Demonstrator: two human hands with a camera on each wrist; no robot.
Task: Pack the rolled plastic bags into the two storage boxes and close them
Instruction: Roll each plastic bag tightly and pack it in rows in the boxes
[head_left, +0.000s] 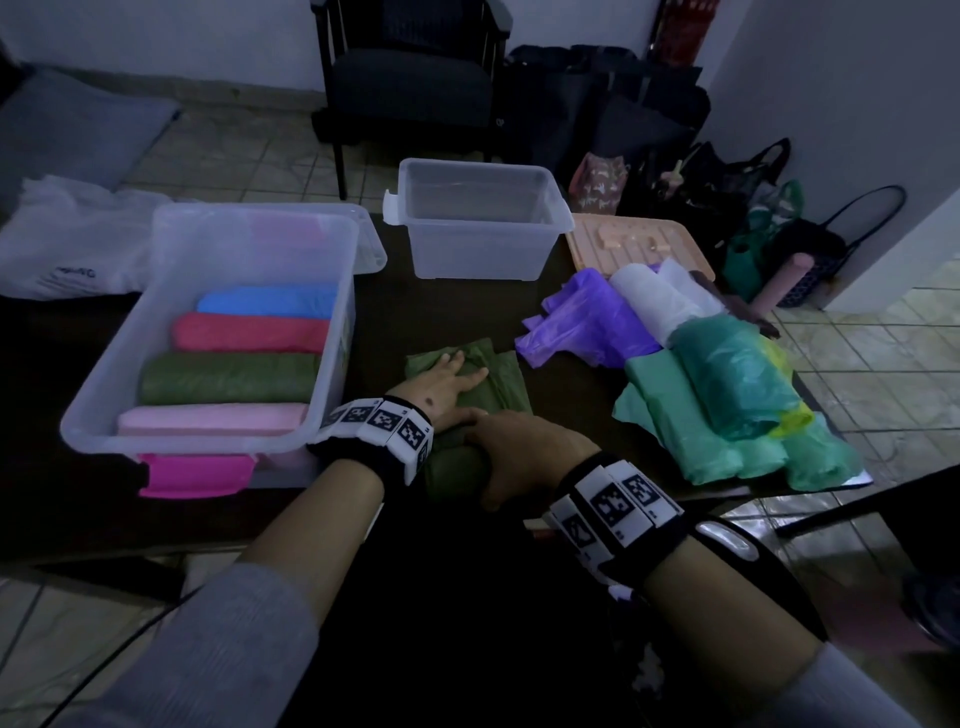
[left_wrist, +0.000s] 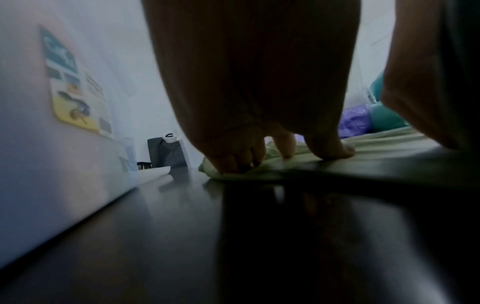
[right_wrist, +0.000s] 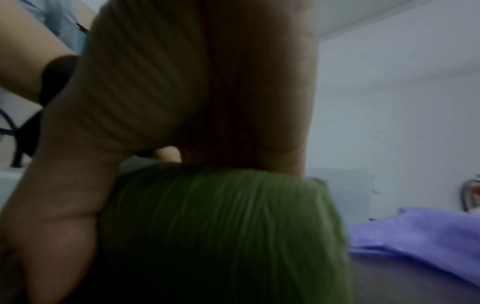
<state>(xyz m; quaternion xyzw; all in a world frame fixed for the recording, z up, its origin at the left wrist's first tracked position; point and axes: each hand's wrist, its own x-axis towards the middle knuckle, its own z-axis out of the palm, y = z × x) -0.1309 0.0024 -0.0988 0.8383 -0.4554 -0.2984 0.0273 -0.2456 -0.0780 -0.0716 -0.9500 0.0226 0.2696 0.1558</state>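
Observation:
An olive green plastic bag (head_left: 501, 382) lies half rolled on the dark table (head_left: 452, 306). My left hand (head_left: 447, 382) presses flat on its unrolled far part, fingers straight. My right hand (head_left: 519, 457) curls over the rolled near end (head_left: 454, 475). The right wrist view shows the green roll (right_wrist: 221, 226) under my palm (right_wrist: 182, 102). In the left wrist view my fingertips (left_wrist: 330, 150) press the sheet (left_wrist: 376, 144). The big clear box (head_left: 104, 322) on the left holds blue (head_left: 270, 301), red (head_left: 249, 332), olive (head_left: 228, 379) and pink (head_left: 208, 418) rolls. The smaller clear box (head_left: 478, 244) stands empty behind.
Loose purple (head_left: 582, 322), white (head_left: 654, 296) and green (head_left: 727, 395) bags are piled at the right. A peach lid (head_left: 623, 239) lies behind them. A pink lid (head_left: 197, 475) sits under the big box. A chair (head_left: 410, 78) and dark bags (head_left: 623, 104) stand on the floor beyond.

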